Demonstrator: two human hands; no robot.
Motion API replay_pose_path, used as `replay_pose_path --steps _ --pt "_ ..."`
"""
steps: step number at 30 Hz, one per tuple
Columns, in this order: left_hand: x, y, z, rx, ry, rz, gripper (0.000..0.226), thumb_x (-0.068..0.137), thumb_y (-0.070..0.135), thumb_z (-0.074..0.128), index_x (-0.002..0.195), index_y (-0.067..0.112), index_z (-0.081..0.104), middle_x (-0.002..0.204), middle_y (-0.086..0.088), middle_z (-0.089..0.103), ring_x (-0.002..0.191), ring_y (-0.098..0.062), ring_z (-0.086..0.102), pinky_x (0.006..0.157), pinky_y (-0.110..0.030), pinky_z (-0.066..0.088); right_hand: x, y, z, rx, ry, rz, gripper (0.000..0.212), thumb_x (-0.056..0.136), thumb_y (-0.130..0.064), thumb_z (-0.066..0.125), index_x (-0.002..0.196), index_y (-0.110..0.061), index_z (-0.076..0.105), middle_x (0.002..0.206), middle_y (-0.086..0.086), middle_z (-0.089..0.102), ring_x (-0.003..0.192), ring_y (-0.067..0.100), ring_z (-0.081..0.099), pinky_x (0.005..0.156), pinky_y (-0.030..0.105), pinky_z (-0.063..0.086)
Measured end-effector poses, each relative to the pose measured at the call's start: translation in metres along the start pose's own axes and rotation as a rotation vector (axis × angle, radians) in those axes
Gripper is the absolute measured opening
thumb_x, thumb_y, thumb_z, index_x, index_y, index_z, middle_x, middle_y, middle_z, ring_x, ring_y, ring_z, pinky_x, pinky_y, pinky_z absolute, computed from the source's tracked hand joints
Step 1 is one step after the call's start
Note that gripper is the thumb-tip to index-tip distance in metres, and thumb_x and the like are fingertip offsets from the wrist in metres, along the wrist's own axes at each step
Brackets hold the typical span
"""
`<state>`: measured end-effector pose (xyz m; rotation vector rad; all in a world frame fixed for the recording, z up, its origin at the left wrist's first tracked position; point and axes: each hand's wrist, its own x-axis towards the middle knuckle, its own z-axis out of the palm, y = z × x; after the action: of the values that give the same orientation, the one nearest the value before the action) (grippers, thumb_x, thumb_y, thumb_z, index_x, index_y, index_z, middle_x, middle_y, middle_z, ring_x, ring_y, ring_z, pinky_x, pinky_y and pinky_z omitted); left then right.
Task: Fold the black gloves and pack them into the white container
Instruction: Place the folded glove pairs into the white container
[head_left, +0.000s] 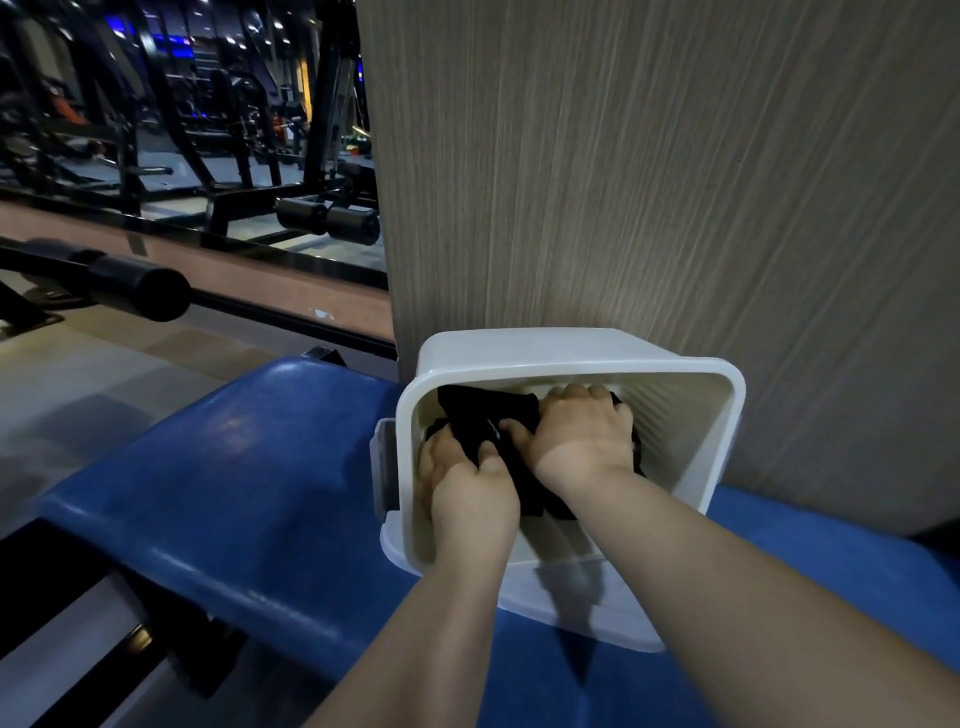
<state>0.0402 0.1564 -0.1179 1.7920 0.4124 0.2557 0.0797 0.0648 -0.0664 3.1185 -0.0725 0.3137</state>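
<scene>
- Behind the bench, on the right, a tall wood-grain panel fills most of the view from top to seat level.
- Left of the panel, dark gym machines stand on the floor in dim light, with a black roller pad jutting in nearer the camera.
- Across the lower part lies a blue padded bench, glossy on its rounded edge.
- On the bench sits the white container, tipped so that its open mouth faces the person and its far side touches the panel; a grey clip shows on its left outer wall.
- Both bare forearms reach from the bottom edge into the container's mouth.
- Inside the container lie the black gloves, bunched as one dark bundle between the two hands, against the ribbed inner wall.
- The right hand is curled over the bundle's right part, knuckles up, thumb pressed on the fabric.
- The left hand grips the bundle's lower left, thumb on top of the cloth; its fingers are hidden beneath.
</scene>
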Motion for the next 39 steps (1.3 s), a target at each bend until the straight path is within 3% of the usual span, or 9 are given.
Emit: replay_pose_path --steps 6,10,15,17,20,25,28,32,39 --pt "-0.004 0.005 -0.002 -0.009 0.017 -0.019 0.046 0.1 0.04 0.036 0.143 0.023 0.038 0.141 -0.003 0.049 0.127 -0.027 0.045 0.109 -0.045 0.034 0.005 0.002 0.003 0.102 0.029 0.017 0.047 0.095 -0.055 0.035 0.124 -0.024 0.056 0.132 0.003 0.05 0.126 0.023 0.038 0.097 0.039 0.028" --pt "-0.007 0.008 -0.005 -0.03 0.018 -0.038 0.047 0.1 0.04 0.038 0.143 0.022 0.037 0.14 -0.004 0.049 0.125 -0.027 0.047 0.109 -0.043 0.035 0.012 0.0 0.002 0.109 -0.079 0.0 0.043 0.099 -0.045 0.029 0.129 -0.024 0.051 0.138 0.002 0.044 0.129 0.022 0.032 0.097 0.04 0.026" --pt "-0.014 0.015 -0.004 -0.094 -0.005 -0.033 0.065 0.098 0.03 0.046 0.15 0.029 0.008 0.137 -0.012 0.05 0.114 -0.029 0.054 0.099 -0.037 0.042 0.016 -0.002 0.005 0.014 -0.167 -0.024 0.046 0.101 -0.044 0.026 0.134 -0.021 0.047 0.139 0.001 0.042 0.129 0.023 0.03 0.099 0.042 0.025" --pt "-0.008 0.01 -0.002 -0.069 -0.024 0.002 0.067 0.097 0.027 0.045 0.15 0.038 0.004 0.145 -0.008 0.044 0.123 -0.028 0.05 0.105 -0.04 0.04 0.015 -0.002 0.007 -0.008 -0.148 -0.024 0.047 0.1 -0.047 0.027 0.134 -0.022 0.047 0.139 0.002 0.042 0.13 0.023 0.03 0.098 0.041 0.025" --pt "0.001 -0.001 0.0 -0.045 -0.049 0.025 0.058 0.097 0.029 0.041 0.148 0.045 0.016 0.152 0.002 0.036 0.134 -0.026 0.041 0.11 -0.045 0.036 0.01 0.001 0.009 0.081 -0.036 -0.005 0.047 0.097 -0.05 0.037 0.134 -0.021 0.043 0.138 0.005 0.044 0.13 0.025 0.033 0.1 0.04 0.027" --pt "0.005 -0.006 0.002 -0.12 -0.018 -0.026 0.051 0.097 0.026 0.043 0.144 0.041 0.027 0.145 0.003 0.044 0.128 -0.025 0.046 0.107 -0.045 0.039 0.001 0.009 0.011 0.271 0.109 -0.198 0.032 0.097 -0.031 0.041 0.127 -0.024 0.049 0.13 0.002 0.055 0.121 0.024 0.046 0.091 0.036 0.032" --pt "0.005 -0.005 0.004 -0.157 0.01 -0.038 0.052 0.096 0.023 0.044 0.144 0.036 0.029 0.143 0.0 0.046 0.126 -0.025 0.047 0.107 -0.045 0.04 -0.008 0.015 0.02 0.256 0.002 -0.311 0.046 0.1 -0.039 0.034 0.145 -0.027 0.035 0.152 -0.003 0.035 0.139 0.017 0.03 0.11 0.033 0.02" --pt "0.006 -0.006 0.008 -0.155 0.026 -0.052 0.053 0.097 0.023 0.044 0.145 0.035 0.028 0.146 -0.002 0.044 0.129 -0.027 0.045 0.108 -0.046 0.038 -0.011 0.017 0.027 0.174 -0.096 -0.307 0.057 0.1 -0.05 0.025 0.152 -0.028 0.018 0.161 -0.003 0.012 0.146 0.017 0.014 0.116 0.034 0.009" --pt "0.009 -0.005 0.008 -0.136 0.048 -0.055 0.05 0.098 0.022 0.043 0.145 0.035 0.03 0.143 -0.002 0.046 0.126 -0.026 0.047 0.107 -0.046 0.039 -0.01 0.015 0.027 0.202 -0.104 -0.32 0.054 0.1 -0.049 0.027 0.148 -0.025 0.027 0.162 -0.008 0.005 0.146 0.01 0.011 0.116 0.034 0.01"
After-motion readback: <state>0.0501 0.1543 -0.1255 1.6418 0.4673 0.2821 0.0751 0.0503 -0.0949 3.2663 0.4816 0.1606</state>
